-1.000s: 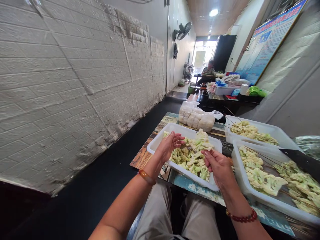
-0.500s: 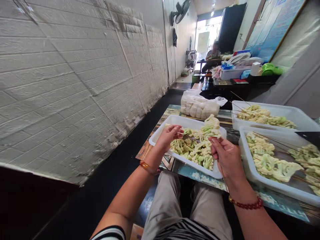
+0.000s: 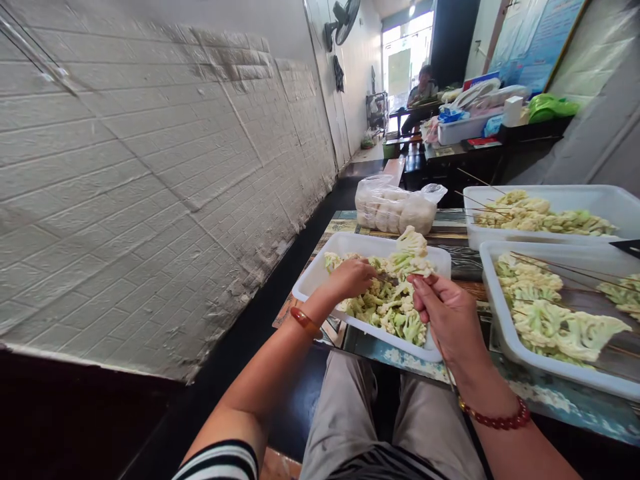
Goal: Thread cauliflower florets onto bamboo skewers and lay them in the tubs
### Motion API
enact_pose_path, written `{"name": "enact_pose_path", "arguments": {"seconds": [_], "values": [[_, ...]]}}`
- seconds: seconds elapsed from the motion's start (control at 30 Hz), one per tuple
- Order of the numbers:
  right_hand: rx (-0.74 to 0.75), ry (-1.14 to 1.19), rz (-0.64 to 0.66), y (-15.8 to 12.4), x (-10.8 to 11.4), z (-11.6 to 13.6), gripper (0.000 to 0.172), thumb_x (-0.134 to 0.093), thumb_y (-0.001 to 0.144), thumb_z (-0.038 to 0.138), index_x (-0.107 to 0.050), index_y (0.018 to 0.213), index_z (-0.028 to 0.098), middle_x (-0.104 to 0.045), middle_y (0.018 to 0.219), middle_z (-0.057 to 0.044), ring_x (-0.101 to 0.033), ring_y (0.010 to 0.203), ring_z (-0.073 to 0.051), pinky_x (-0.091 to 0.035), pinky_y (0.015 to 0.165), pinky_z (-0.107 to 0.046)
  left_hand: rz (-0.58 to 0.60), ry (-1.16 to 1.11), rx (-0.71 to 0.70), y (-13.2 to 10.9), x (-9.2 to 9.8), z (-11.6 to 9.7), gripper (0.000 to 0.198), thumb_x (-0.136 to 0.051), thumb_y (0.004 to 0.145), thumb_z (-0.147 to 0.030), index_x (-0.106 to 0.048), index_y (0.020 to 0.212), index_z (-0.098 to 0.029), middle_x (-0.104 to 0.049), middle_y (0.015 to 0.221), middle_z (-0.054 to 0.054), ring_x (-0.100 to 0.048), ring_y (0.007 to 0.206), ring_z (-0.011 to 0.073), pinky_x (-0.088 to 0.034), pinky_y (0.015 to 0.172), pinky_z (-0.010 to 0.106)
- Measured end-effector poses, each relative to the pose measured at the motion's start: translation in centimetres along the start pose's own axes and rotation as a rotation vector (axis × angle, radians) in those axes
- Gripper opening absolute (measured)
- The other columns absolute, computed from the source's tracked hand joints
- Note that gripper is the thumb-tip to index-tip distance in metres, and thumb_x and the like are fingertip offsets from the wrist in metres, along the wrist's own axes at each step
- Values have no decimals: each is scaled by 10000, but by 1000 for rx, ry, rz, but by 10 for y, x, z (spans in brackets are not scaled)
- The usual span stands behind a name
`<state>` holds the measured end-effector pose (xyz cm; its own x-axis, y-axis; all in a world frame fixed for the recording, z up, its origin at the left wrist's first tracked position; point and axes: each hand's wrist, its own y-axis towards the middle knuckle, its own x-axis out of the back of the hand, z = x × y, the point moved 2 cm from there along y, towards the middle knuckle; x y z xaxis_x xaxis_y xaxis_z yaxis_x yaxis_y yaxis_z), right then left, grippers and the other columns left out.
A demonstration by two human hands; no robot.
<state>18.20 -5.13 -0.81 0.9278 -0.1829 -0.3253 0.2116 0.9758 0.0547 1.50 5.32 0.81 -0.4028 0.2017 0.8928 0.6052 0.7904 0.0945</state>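
My right hand (image 3: 445, 310) pinches a thin skewer, whose lower end runs down past my wrist. Cauliflower pieces (image 3: 411, 247) are threaded on the skewer just above my fingers, over a white plastic tray (image 3: 310, 283). Inside that tray lies a heap of loose cauliflower florets (image 3: 383, 305). My left hand (image 3: 353, 277) reaches over the tray's left part, fingers bent down at the florets. Its fingertips are hidden, so whether it grips a floret cannot be seen.
On the right stand two more white trays, a near one (image 3: 493, 300) and a far one (image 3: 540, 238), both with skewered cauliflower. A plastic bag of pale round items (image 3: 395, 210) sits behind my tray. A person (image 3: 424, 87) sits farther back, beyond a cluttered table.
My left hand has lowered to the florets, its fingers now turned down. My right hand keeps hold of the cauliflower skewer. The view has shifted slightly.
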Motion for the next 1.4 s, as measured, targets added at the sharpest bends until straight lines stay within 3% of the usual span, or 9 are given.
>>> {"name": "enact_pose_path", "arguments": {"seconds": [0.1,0.3,0.5,0.67,0.97,1.13,1.2,1.33,1.4], "values": [[-4,-33,6,0,0,0,328,-687,749,475,-624,801,158,-509,540,48,-394,425,-69,-295,373,-201,94,-10,-54,6,-15,1,154,-582,615,-84,-663,610,-215,-603,729,66,-545,764,217,-362,888,347],[14,-45,17,2,1,-1,324,-686,741,495,-621,748,178,-505,526,51,-398,411,-74,-302,370,-200,-9,-41,-32,13,-32,17,137,-586,611,-90,-594,541,-207,-549,665,84,-522,748,236,-385,841,355],[29,-53,16,2,1,-2,347,-674,749,513,-637,806,174,-514,523,52,-405,408,-80,-311,373,-202,-63,11,-35,10,-28,15,143,-531,710,-118,-640,670,-202,-569,735,84,-528,721,211,-410,744,316],[46,-47,18,1,0,-2,360,-681,743,519,-639,807,167,-511,520,51,-404,408,-76,-314,369,-196,-55,65,-99,4,-29,16,187,-545,695,-81,-672,703,-217,-557,740,70,-524,663,197,-403,678,305],[54,-82,25,-1,-2,-3,357,-663,762,524,-618,807,172,-502,529,64,-393,406,-74,-307,382,-200,-116,-74,-32,3,-35,22,146,-603,665,-85,-616,628,-225,-526,678,45,-517,653,192,-421,689,305],[70,-102,15,-1,-3,-2,367,-664,759,530,-628,789,167,-509,527,60,-401,413,-67,-311,391,-196,-174,-122,17,2,-18,15,147,-630,659,-98,-659,765,-195,-536,712,33,-504,627,159,-417,669,304],[71,-91,9,0,-3,-2,388,-664,748,547,-633,773,162,-506,519,57,-395,410,-65,-301,385,-198,-202,-285,66,0,-6,11,220,-630,687,-146,-669,902,-174,-557,768,34,-513,623,140,-415,640,292],[42,-67,9,1,-3,-7,431,-671,718,576,-659,815,157,-500,500,55,-378,398,-68,-269,366,-205,-281,-1091,139,-13,12,1,335,-672,707,-230,-629,1031,-157,-604,878,43,-596,704,133,-410,608,244],[24,-68,33,1,-3,-10,427,-670,722,569,-666,832,156,-495,495,53,-366,391,-69,-258,359,-208,-325,-1350,143,-23,13,-5,366,-727,663,-216,-619,1008,-160,-621,889,39,-628,750,141,-406,608,223]]}}
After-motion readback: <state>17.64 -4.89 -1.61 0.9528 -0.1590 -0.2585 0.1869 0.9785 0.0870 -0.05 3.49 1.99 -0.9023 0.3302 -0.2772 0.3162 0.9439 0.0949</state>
